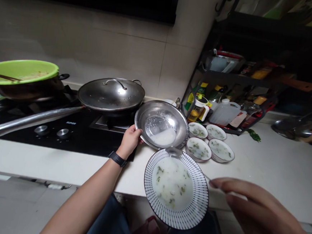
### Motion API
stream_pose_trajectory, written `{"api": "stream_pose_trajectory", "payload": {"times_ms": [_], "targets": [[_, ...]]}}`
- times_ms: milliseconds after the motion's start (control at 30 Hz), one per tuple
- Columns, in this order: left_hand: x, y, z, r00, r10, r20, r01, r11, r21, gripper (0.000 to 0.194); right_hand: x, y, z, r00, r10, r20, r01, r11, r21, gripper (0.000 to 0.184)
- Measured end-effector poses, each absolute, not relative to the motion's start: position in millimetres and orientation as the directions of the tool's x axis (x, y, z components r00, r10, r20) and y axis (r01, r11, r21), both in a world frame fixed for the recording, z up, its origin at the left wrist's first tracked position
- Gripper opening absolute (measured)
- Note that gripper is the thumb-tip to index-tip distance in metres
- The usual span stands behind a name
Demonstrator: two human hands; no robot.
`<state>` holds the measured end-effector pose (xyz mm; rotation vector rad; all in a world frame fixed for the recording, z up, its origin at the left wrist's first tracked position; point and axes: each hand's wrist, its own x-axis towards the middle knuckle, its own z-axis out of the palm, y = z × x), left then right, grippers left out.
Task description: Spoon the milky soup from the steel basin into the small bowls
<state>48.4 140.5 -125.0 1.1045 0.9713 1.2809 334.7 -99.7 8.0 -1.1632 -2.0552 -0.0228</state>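
Note:
My left hand (131,140) grips the near left rim of a steel bowl (183,117), thumb over the edge. The bowl is tilted toward me, with a little whitish liquid pooled in its bottom. My right hand (256,211), blurred, pinches the thin handle of a spoon (173,152). The spoon's head is over the far rim of a striped plate (200,203), close to the bowl's near edge. That plate holds milky liquid with bits of green leaf and sits at the counter's front edge, partly past it.
Several small bowls (198,148) of similar greens in liquid stand right of the steel bowl. On the left, a lidded wok (111,95) with a long handle and a green basin (24,71) on a pot occupy the stove. A rack (216,73) of bottles stands behind.

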Motion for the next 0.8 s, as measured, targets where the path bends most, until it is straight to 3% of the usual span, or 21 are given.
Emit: {"api": "stream_pose_trajectory", "payload": {"times_ms": [67,167,333,567,700,800], "targets": [[48.3,140.2,-124.8,0.068,0.997,0.045,-0.223,-0.029,0.974,0.012,338.5,-75.8,3.6,-0.333,0.640,0.693,0.714,0.651,-0.258,0.029],[48.2,140.2,-124.8,0.073,0.996,0.042,-0.218,-0.025,0.976,0.011,342.3,-28.1,-11.7,-0.098,0.630,0.771,0.799,0.511,-0.316,0.015],[48.2,141.4,-125.9,0.076,0.996,0.037,-0.209,-0.020,0.978,0.010,346.6,38.7,-47.9,0.172,0.810,0.561,0.658,0.329,-0.677,0.021],[47.8,142.0,-127.0,0.082,0.996,0.029,-0.212,-0.011,0.977,0.010,349.0,58.3,-73.4,0.286,0.875,0.390,0.514,0.203,-0.833,0.032],[47.9,142.2,-126.8,0.084,0.996,0.027,-0.215,-0.008,0.977,0.011,344.0,62.2,-66.7,0.436,0.879,0.191,0.227,0.098,-0.969,0.027],[48.0,142.0,-126.6,0.083,0.996,0.028,-0.214,-0.009,0.977,0.011,340.3,63.8,-58.3,0.521,0.852,0.060,0.008,0.065,-0.998,0.021]]}}
